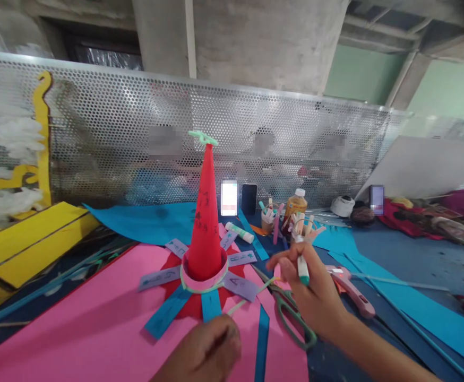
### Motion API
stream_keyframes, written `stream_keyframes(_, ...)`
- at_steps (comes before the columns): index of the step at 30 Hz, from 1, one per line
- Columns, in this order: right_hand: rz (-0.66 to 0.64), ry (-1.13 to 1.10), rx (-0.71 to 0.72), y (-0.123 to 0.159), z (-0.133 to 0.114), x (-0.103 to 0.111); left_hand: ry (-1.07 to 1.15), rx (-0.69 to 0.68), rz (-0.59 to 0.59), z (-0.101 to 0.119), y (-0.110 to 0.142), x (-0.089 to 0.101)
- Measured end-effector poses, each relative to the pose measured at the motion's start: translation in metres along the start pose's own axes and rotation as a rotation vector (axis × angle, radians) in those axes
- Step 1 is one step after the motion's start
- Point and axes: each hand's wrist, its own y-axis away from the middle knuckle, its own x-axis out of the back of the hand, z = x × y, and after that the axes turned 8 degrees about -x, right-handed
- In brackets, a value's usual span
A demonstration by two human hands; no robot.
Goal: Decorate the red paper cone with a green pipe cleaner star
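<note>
Right hand grips white, green-ended marker. Left hand curls beside thin pale-green strip; cannot tell whether it grips. Tall red cone stands upright inside pink paper ring, on pink sheet.

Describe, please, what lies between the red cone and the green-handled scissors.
In the head view, a pink collar, a purple strip marked A, a thin pale strip and some pink sheet lie between the red cone and scissors.
</note>
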Motion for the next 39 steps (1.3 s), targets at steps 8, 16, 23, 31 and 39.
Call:
stream_keyframes(8,-0.388,-0.517,-0.113,0.027,0.003,-0.014,0.109,0.055,0.240,0.046,0.000,0.001)
stream_keyframes(16,-0.545,-0.482,-0.081,0.027,0.001,-0.012,0.064,0.079,0.221,0.047,0.002,-0.002)
stream_keyframes(23,-0.646,-0.469,-0.157,0.037,-0.002,-0.026,-0.154,-0.118,0.117,0.048,0.003,-0.002)
stream_keyframes(31,-0.555,-0.380,0.154,0.051,-0.010,-0.030,-0.175,-0.324,0.228,0.019,0.003,-0.007)
stream_keyframes(39,-0.449,-0.201,0.288,0.047,-0.025,-0.029,-0.080,-0.280,0.161,0.022,-0.003,-0.014)
